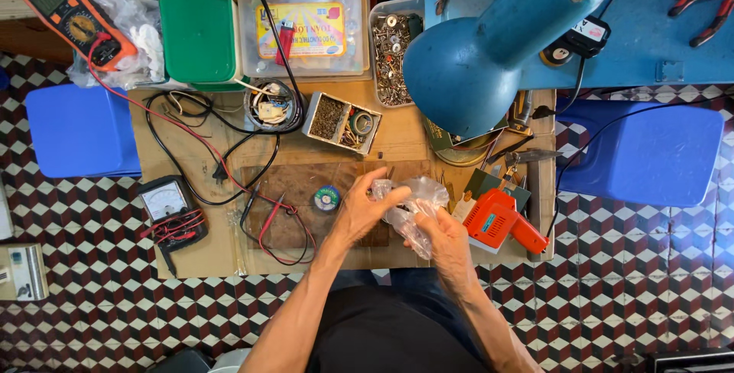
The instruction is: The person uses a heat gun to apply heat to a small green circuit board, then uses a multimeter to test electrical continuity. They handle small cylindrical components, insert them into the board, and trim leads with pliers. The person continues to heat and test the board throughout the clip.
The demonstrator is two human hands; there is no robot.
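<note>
A crumpled clear plastic bag [413, 206] is held between both hands over a brown wooden board [298, 186] that lies on a sheet of cardboard [191, 258]. My left hand [365, 209] grips the bag's left side with thumb and fingers. On the lower right side my right hand [440, 237] pinches it from below. What is inside the bag is hidden. A small spool of solder wire [326, 199] lies on the board just left of my left hand.
An orange soldering gun [498, 222] lies right of the hands. A blue desk lamp [489, 44] hangs over the right side. Around are an analog meter [164, 203] with red and black leads, an orange multimeter [69, 14], a green-lidded box [199, 33], screw trays [391, 48], blue stools [80, 128].
</note>
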